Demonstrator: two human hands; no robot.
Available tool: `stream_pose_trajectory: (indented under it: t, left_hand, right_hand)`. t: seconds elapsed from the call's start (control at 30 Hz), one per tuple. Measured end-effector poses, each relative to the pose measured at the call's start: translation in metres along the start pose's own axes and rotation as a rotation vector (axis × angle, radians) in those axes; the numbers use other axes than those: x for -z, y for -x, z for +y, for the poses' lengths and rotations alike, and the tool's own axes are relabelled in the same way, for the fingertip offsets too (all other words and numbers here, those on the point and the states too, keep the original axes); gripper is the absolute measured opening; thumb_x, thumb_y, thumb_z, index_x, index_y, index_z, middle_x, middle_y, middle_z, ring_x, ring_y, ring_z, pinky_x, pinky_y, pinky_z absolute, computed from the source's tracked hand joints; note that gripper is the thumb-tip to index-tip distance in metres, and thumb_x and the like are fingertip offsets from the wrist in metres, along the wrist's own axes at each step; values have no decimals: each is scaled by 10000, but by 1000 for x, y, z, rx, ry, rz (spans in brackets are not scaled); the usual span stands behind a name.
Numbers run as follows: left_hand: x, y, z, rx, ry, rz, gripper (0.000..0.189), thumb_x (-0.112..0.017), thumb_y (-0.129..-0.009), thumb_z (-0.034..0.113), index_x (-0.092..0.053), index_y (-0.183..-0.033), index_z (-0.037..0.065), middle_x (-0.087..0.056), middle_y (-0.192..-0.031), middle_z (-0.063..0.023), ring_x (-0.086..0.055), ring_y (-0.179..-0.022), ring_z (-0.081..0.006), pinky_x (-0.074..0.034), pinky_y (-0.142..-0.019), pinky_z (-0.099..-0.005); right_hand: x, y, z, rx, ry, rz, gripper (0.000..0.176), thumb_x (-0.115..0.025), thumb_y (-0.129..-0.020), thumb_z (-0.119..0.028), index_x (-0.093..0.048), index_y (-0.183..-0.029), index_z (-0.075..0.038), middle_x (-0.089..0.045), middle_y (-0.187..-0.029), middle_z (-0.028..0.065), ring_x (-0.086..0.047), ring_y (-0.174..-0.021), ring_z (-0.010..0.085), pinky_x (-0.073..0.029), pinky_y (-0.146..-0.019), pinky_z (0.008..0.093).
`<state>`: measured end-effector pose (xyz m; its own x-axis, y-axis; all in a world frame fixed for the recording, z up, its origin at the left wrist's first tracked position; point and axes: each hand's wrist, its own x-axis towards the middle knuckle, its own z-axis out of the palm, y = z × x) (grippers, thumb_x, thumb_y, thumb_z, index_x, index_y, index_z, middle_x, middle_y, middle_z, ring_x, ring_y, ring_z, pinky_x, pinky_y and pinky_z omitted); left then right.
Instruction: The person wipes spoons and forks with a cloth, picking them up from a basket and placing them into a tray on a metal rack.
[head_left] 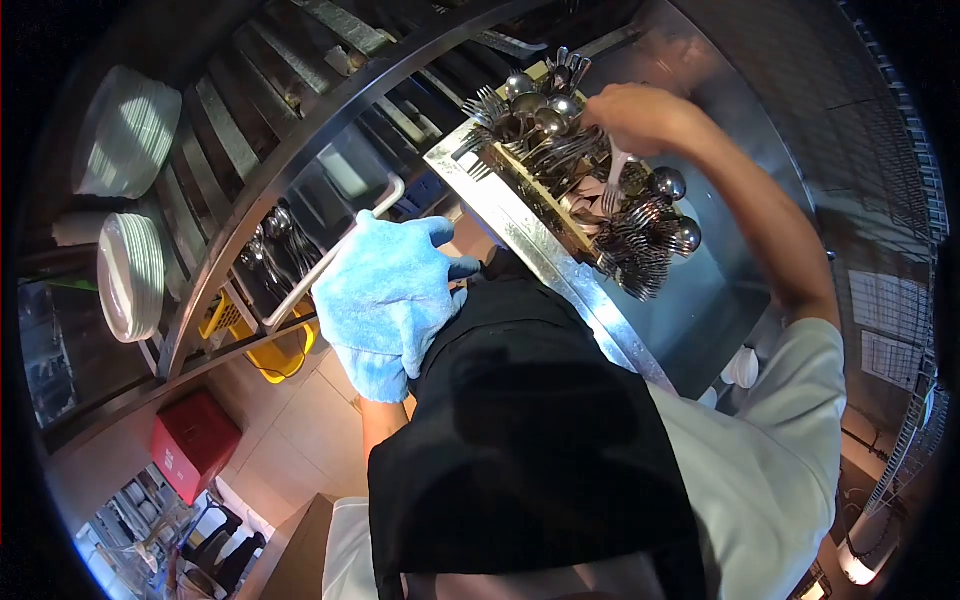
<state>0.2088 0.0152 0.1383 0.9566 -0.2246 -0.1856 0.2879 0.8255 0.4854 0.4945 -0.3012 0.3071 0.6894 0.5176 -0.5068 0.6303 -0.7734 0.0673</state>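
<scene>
Wrapped in a light blue cloth glove, my left hand (385, 290) is beside the black apron (530, 430), its fingers apart and no object visible in it. My bare right hand (635, 118) is closed around the handle of a fork (612, 185), whose tines point down over the cutlery. Below and beside that hand, a wooden divided box (540, 195) holds ladle-like spoons (548, 120) and forks. A heap of forks (640, 245) lies at the box's near right end, over the sink, with round spoon bowls (688, 235) beside it.
The steel sink (700, 320) is at the right. White plates (132, 278) and bowls (128, 130) stand on the slatted rack at left. More cutlery (280, 245) is in a tray (335, 255). A yellow basket (275, 355) and red box (195, 440) are lower left.
</scene>
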Motion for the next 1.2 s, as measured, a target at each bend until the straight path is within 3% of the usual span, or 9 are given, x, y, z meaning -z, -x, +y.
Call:
stream_pose_trajectory:
  t: [0.07,0.3,0.63,0.7,0.8,1.03,1.13,1.17,1.2]
  left_hand:
    - [-3,-5,0,6,-12,-10,393,-543,-911,123,-508,-1253,-68,-619,-1182,-117,-600,-1019,-243,-484,-911,-343]
    - [-10,-25,3,9,-53,-44,378,-539,-911,102,-508,-1244,-75,-626,-1165,-113,-611,-993,-235,-494,-893,-329]
    - [-12,-57,25,1,-195,113,356,-532,-912,72,-510,-1231,-84,-636,-1141,-107,-627,-956,-225,-508,-868,-310]
    - [-76,-115,24,30,-1294,18,304,-558,-862,23,-525,-1157,-44,-641,-1046,-75,-627,-874,-188,-508,-763,-288]
    - [-95,-110,29,-21,-1417,123,293,-561,-854,33,-534,-1136,-40,-645,-1006,-69,-630,-851,-190,-509,-757,-296]
    - [-109,-99,31,-104,-1623,389,256,-574,-824,68,-569,-1063,-24,-660,-865,-51,-640,-770,-194,-512,-736,-323]
    - [-99,-101,30,-166,-1536,444,205,-591,-818,78,-578,-1008,4,-627,-767,-54,-611,-696,-213,-501,-711,-325]
    - [-76,-100,29,-202,-1392,419,165,-605,-820,78,-577,-974,27,-590,-709,-63,-579,-646,-231,-489,-692,-319]
    - [30,-79,34,89,-1204,317,287,-563,-870,-45,-521,-1143,34,-531,-798,-9,-555,-661,-153,-478,-630,-264]
  right_hand:
    - [21,11,8,0,-51,-34,425,-488,-817,15,-669,-1191,-72,-659,-1041,241,-591,-1116,371,-480,-934,449]
    - [12,14,21,58,-173,79,334,-530,-829,-22,-685,-1122,-65,-684,-1022,187,-606,-1053,377,-483,-889,454]
    - [13,-43,-112,836,-340,-288,313,-627,-835,-81,-676,-1141,-40,-719,-955,144,-680,-865,315,-517,-748,403]
    - [15,-62,-136,810,-382,-430,279,-630,-789,-58,-665,-1055,20,-701,-764,147,-665,-664,229,-517,-625,364]
    - [-21,-84,-136,773,-619,-394,235,-642,-768,-43,-663,-984,45,-682,-728,129,-647,-600,200,-508,-565,351]
    - [-88,-14,-124,315,-1524,-105,489,-568,-852,59,-472,-1324,-28,-617,-782,45,-582,-532,85,-459,-498,250]
    - [-93,5,-74,17,-1424,347,125,-613,-901,-41,-658,-1015,-18,-638,-795,35,-623,-593,87,-494,-530,234]
    - [-89,9,-49,-82,-1124,624,124,-615,-866,-57,-673,-968,-17,-668,-780,114,-672,-635,182,-508,-592,362]
    - [-78,16,-27,-202,-1043,677,131,-610,-859,-61,-668,-967,-15,-677,-834,168,-690,-730,253,-511,-663,406]
